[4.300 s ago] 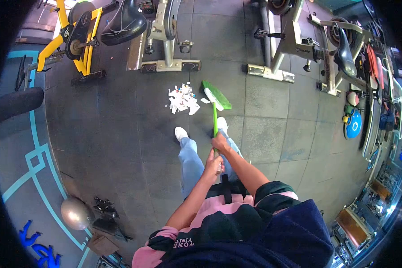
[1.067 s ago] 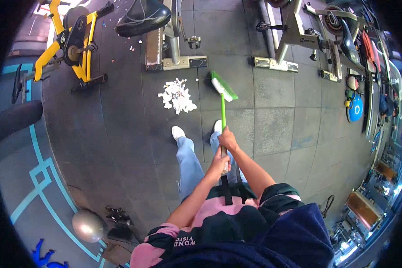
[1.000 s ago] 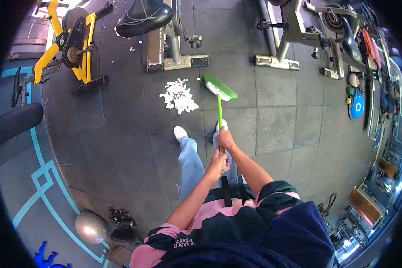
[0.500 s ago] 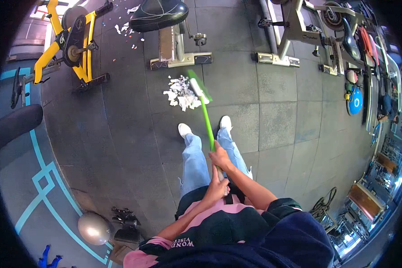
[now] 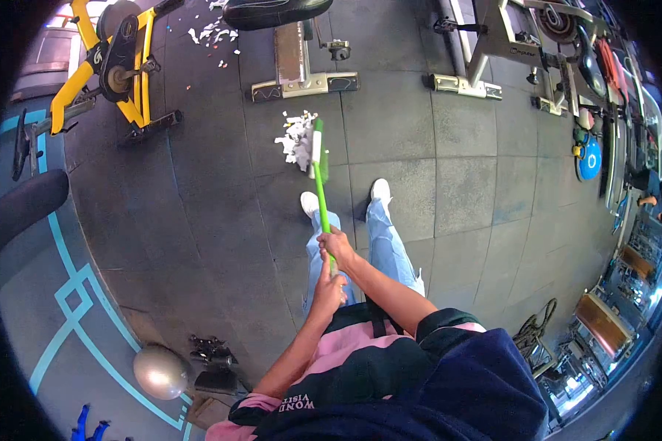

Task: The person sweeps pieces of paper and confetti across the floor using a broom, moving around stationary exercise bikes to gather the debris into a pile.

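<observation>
A green-handled broom (image 5: 322, 195) slants down from my body to the dark floor, with both hands wrapped round its handle. My right hand (image 5: 337, 247) grips it higher up toward the head; my left hand (image 5: 327, 292) is closed on the end nearer my waist. The green and white broom head (image 5: 318, 147) is slightly blurred and stands against the right side of a heap of torn white paper scraps (image 5: 296, 141). The heap lies in front of my white shoes, nearer the left one.
More paper bits (image 5: 212, 33) are scattered at upper left. A yellow exercise bike (image 5: 73, 92), a black-seated bike (image 5: 301, 84) and a grey bike (image 5: 467, 87) stand ahead. A silver ball (image 5: 160, 373) sits lower left, a coiled rope (image 5: 531, 334) lower right, a blue disc (image 5: 588, 159) at right.
The broom has swung left with both hands, its head now pressed nearer the paper heap. The heap looks narrower. The view has shifted slightly.
</observation>
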`<action>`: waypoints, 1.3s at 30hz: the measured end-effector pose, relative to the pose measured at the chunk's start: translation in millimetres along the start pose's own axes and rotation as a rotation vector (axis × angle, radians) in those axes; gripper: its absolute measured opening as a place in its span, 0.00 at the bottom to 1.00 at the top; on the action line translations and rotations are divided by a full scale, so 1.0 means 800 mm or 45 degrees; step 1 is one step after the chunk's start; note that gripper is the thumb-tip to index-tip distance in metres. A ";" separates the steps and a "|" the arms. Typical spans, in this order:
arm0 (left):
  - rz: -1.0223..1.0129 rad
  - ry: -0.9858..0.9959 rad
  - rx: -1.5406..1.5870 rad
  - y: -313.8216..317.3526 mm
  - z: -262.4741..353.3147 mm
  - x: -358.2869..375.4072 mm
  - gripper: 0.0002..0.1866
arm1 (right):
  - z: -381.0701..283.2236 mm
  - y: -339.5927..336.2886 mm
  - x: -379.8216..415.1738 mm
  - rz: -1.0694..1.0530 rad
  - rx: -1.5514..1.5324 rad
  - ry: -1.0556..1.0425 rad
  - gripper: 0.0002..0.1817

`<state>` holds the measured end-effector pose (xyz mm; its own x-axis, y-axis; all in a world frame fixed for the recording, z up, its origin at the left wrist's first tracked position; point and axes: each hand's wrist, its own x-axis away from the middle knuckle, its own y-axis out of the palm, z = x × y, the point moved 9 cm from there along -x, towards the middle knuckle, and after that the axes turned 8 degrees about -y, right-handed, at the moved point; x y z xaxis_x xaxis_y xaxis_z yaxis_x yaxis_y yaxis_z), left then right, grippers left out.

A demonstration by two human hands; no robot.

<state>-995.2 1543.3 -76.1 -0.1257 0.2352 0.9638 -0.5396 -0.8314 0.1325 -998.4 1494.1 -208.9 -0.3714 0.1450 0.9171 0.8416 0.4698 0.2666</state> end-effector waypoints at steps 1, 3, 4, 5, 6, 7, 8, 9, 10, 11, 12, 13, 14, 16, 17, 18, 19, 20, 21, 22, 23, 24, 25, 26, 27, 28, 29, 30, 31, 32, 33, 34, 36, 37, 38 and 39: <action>0.014 0.028 -0.020 -0.005 0.004 0.005 0.39 | -0.001 0.012 0.002 -0.036 0.034 -0.003 0.10; 0.034 0.034 -0.023 -0.006 0.008 0.019 0.39 | -0.004 0.024 0.013 -0.056 0.092 -0.009 0.17; 0.049 0.039 -0.028 -0.006 0.011 0.028 0.40 | -0.007 0.026 0.021 -0.057 0.094 -0.012 0.17; 0.048 0.041 -0.026 -0.003 0.013 0.038 0.40 | -0.012 0.025 0.032 -0.045 0.100 -0.042 0.19; 0.019 0.014 -0.025 0.003 0.009 0.048 0.40 | -0.016 0.023 0.044 -0.032 0.108 -0.073 0.22; -0.011 -0.013 -0.024 0.010 0.004 0.055 0.40 | -0.024 0.022 0.059 -0.032 0.113 -0.075 0.22; -0.014 -0.010 -0.021 0.015 -0.002 0.059 0.40 | -0.034 0.014 0.075 0.027 0.151 -0.066 0.23; -0.051 0.050 -0.051 0.025 -0.003 0.063 0.40 | -0.041 0.002 0.086 0.086 0.188 -0.058 0.24; -0.088 0.107 -0.081 0.034 -0.006 0.066 0.40 | -0.041 -0.010 0.089 0.087 0.191 -0.059 0.24; -0.101 0.120 -0.150 0.042 -0.013 0.064 0.40 | -0.045 -0.025 0.087 0.096 0.272 -0.113 0.23; -0.100 0.121 -0.149 0.047 -0.016 0.058 0.40 | -0.049 -0.039 0.083 0.103 0.352 -0.167 0.22; -0.150 0.039 -0.086 0.056 -0.022 0.051 0.40 | -0.053 -0.053 0.078 0.159 0.440 -0.162 0.18; -0.201 -0.046 -0.025 0.063 -0.028 0.042 0.40 | -0.051 -0.065 0.065 0.142 0.457 -0.170 0.14; -0.224 -0.080 0.039 0.066 -0.040 0.005 0.41 | -0.037 -0.081 0.033 0.146 0.373 -0.110 0.12; -0.163 -0.019 0.007 0.063 -0.032 -0.005 0.39 | -0.037 -0.081 0.019 0.147 0.376 -0.109 0.12; -0.098 0.041 -0.025 0.058 -0.026 -0.013 0.38 | -0.037 -0.074 0.005 0.122 0.445 -0.155 0.10; -0.030 0.010 -0.004 0.052 -0.021 -0.016 0.38 | -0.043 -0.061 -0.002 0.095 0.513 -0.204 0.09; -0.028 0.012 -0.004 0.047 -0.020 -0.019 0.38 | -0.042 -0.050 -0.006 0.093 0.513 -0.205 0.09; -0.015 0.013 0.089 0.037 -0.019 -0.022 0.37 | -0.038 -0.037 -0.009 0.065 0.489 -0.181 0.09; -0.003 0.014 0.183 0.028 -0.016 -0.022 0.37 | -0.034 -0.024 -0.011 0.037 0.465 -0.157 0.10; -0.010 0.008 0.227 0.021 -0.017 -0.019 0.37 | -0.032 -0.014 -0.010 0.017 0.518 -0.164 0.12; -0.008 0.004 0.229 0.020 -0.020 -0.013 0.37 | -0.030 -0.012 -0.005 0.017 0.520 -0.159 0.12; 0.020 0.029 0.209 0.017 -0.017 -0.005 0.38 | -0.026 -0.003 0.002 -0.040 0.504 -0.119 0.19; 0.049 0.061 0.189 0.013 -0.014 0.001 0.38 | -0.024 0.007 0.007 -0.100 0.489 -0.086 0.26; -0.023 0.062 0.183 0.015 -0.022 0.002 0.42 | -0.026 0.010 0.018 -0.082 0.501 -0.110 0.28; -0.023 0.068 0.182 0.014 -0.020 0.013 0.42 | -0.027 0.010 0.028 -0.085 0.502 -0.115 0.28; -0.065 0.072 0.143 0.021 -0.020 0.026 0.43 | -0.029 0.005 0.038 -0.056 0.503 -0.113 0.29; -0.109 0.078 0.103 0.029 -0.018 0.037 0.43 | -0.032 0.000 0.048 -0.026 0.504 -0.114 0.29; -0.126 0.133 0.128 0.035 -0.013 0.047 0.41 | -0.038 -0.010 0.049 0.022 0.602 -0.210 0.26; -0.130 0.139 0.128 0.038 -0.013 0.045 0.41 | -0.047 -0.015 0.053 0.023 0.604 -0.217 0.26; -0.193 0.148 0.175 0.045 -0.015 0.039 0.41 | -0.064 -0.025 0.057 0.088 0.820 -0.282 0.25; -0.256 0.154 0.221 0.050 -0.017 0.033 0.41 | -0.082 -0.032 0.059 0.155 1.034 -0.345 0.23; -0.261 0.065 0.245 0.054 -0.006 0.004 0.39 | -0.120 -0.040 0.045 0.317 1.376 -0.616 0.21; -0.289 0.077 0.287 0.051 0.006 -0.011 0.39 | -0.121 -0.048 0.022 0.301 1.404 -0.523 0.20; -0.316 0.088 0.329 0.048 0.016 -0.025 0.38 | -0.106 -0.071 -0.030 0.297 1.433 -0.562 0.18; -0.317 0.087 0.328 0.041 0.023 -0.038 0.38 | -0.118 -0.059 -0.035 0.314 1.463 -0.563 0.17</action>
<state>-993.4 1499.7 -96.8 -0.0769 0.4721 0.8782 -0.3343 -0.8420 0.4234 -990.2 1385.5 -219.4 -0.5396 0.5114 0.6688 0.1625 0.8427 -0.5132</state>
